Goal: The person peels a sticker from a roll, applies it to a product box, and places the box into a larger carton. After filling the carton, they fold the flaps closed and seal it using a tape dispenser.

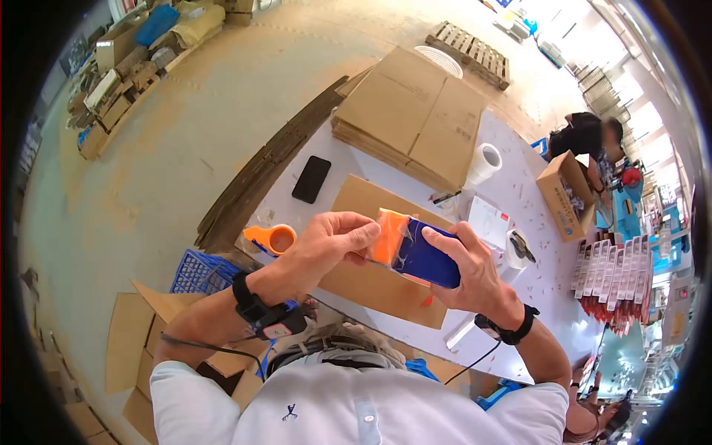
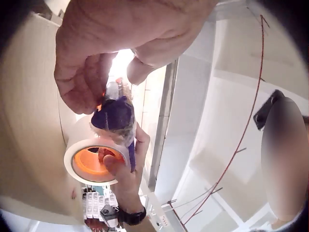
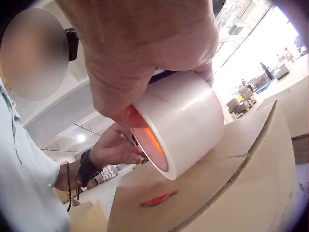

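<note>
A blue and orange tape dispenser point(image 1: 430, 256) is held up in front of the body, above the cardboard sheet point(image 1: 352, 297) on the table. Its wide roll of clear tape point(image 3: 188, 125) faces down, around an orange hub point(image 2: 87, 161). My right hand point(image 1: 475, 274) grips the blue body, thumb lying along its upper face. With thumb and fingers my left hand point(image 1: 330, 241) pinches the dispenser's orange front end, where wrinkled clear film shows. Whether those fingers hold the film itself I cannot tell. A red scrap point(image 3: 158, 198) lies on the cardboard below.
An orange tape dispenser point(image 1: 271, 239) and a black phone point(image 1: 311, 179) lie to the left. Stacked flat cardboard point(image 1: 411, 111) covers the table's far side, beside a white roll point(image 1: 483, 163). Farther right stand an open carton point(image 1: 567, 196) and another person point(image 1: 586, 137).
</note>
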### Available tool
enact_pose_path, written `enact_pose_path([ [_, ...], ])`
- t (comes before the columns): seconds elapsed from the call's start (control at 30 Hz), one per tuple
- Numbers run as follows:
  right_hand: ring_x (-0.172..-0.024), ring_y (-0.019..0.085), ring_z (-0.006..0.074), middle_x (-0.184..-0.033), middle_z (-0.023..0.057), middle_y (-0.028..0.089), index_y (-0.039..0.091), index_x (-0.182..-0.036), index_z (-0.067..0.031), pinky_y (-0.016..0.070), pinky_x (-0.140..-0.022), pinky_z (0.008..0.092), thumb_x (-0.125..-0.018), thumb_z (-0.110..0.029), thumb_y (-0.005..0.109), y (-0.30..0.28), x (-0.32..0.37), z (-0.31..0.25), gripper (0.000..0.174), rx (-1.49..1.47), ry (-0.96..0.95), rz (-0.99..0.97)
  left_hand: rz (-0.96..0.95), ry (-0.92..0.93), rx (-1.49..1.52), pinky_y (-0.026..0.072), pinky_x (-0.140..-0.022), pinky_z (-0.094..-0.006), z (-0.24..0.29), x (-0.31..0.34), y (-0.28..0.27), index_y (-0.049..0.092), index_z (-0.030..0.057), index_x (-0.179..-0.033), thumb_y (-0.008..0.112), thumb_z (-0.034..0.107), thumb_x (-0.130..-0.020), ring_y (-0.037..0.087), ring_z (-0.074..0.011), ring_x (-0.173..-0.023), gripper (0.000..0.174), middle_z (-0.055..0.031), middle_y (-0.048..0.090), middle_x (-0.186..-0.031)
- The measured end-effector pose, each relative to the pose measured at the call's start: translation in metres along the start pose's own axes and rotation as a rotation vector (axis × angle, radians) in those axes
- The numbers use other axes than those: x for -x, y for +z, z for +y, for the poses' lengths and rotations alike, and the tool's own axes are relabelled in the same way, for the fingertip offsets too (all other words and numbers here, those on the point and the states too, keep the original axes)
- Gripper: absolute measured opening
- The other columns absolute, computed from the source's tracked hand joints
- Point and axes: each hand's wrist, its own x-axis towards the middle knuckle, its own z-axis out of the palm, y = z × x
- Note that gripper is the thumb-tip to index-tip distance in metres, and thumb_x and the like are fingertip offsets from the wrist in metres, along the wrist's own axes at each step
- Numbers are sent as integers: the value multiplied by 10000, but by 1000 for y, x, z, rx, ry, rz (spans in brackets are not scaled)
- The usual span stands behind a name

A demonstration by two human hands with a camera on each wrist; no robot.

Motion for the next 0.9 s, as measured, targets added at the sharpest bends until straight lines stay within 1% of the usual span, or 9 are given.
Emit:
enact_pose_path([
  [0.1,-827,645,330,-1029,136,570,608,-1435,-165,583,-726,427,-607,-40,917,3,8,3,892,-43,-6,30,-75,-82,340,631,-849,-325,-7,-7,-6,683,2,-1195,652,239,-1075,724,-117,-901,267,-50,736,-1017],
  [0.2,-829,645,329,-1028,137,570,608,-1440,-164,583,-726,429,-606,-36,907,2,9,3,895,-59,-20,39,32,-74,365,624,-710,-307,-17,-15,1,706,27,-1095,701,210,-1039,734,-140,-802,192,-74,753,-974],
  [0.4,-845,658,331,-1031,137,577,615,-1436,-168,592,-745,443,-636,-117,913,-2,-2,-1,855,8,16,-62,122,28,104,614,-647,-287,-18,-22,-4,696,1,-1069,709,120,-1003,716,-119,-746,137,-79,739,-913],
  [0.5,-836,658,335,-1027,133,578,616,-1436,-174,590,-739,448,-652,-143,908,-12,-7,-13,837,42,76,-139,290,70,-128,604,-638,-272,3,-14,-26,695,-6,-1047,710,71,-949,661,-95,-673,126,-49,698,-845],
  [0.6,-805,643,334,-1013,128,577,620,-1426,-165,580,-715,438,-646,-122,902,-18,-9,-7,830,12,78,-131,625,252,13,595,-641,-261,27,6,-101,698,13,-994,670,54,-954,553,-78,-573,63,-3,625,-781],
  [0.67,-786,632,326,-1002,124,578,623,-1414,-149,572,-699,426,-634,-103,904,-17,0,0,830,-47,44,-93,524,278,-21,589,-639,-256,27,25,-123,715,17,-1064,670,110,-1010,609,-88,-609,117,-25,658,-813],
  [0.73,-772,624,313,-992,120,580,623,-1401,-128,566,-687,413,-622,-88,912,-12,5,12,832,-101,-19,-48,522,278,-71,585,-641,-255,38,40,-92,722,17,-1105,676,150,-1032,637,-98,-622,159,-35,675,-824],
  [0.77,-770,622,298,-984,127,583,619,-1389,-106,561,-666,395,-602,-66,917,-11,7,12,842,-60,-44,-13,474,230,-95,589,-706,-265,38,42,-72,690,-22,-1167,640,203,-1072,665,-99,-720,249,-54,686,-848],
  [0.9,-775,625,291,-984,146,577,635,-1374,-111,559,-632,385,-594,-55,903,-6,17,12,826,-48,-35,48,44,68,-47,575,-880,-293,22,25,-8,621,-24,-1327,622,327,-1090,688,-118,-959,424,-83,744,-1058],
])
